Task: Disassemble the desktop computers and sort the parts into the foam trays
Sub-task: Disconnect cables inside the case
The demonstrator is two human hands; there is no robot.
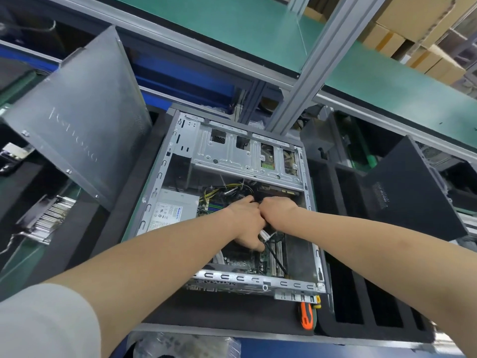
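Both bare arms reach down into the open computer case (178, 161) lying flat on black foam. Left hand (246, 223) is curled around white cables (264, 235). Right hand (277, 210) is curled tight beside it; I cannot tell what it holds.

Computer case (180, 140): bare galvanized sheet metal, dull sheen. Side panel (77, 112): brushed grey metal. Foam tray (343, 301): matt black. Screwdriver (307, 316): glossy orange plastic grip.

Count: 1 open computer case (180, 140); 2 hands inside, left hand (246, 223), right hand (277, 211); 1 orange-handled screwdriver (307, 316); 1 detached side panel (77, 120)
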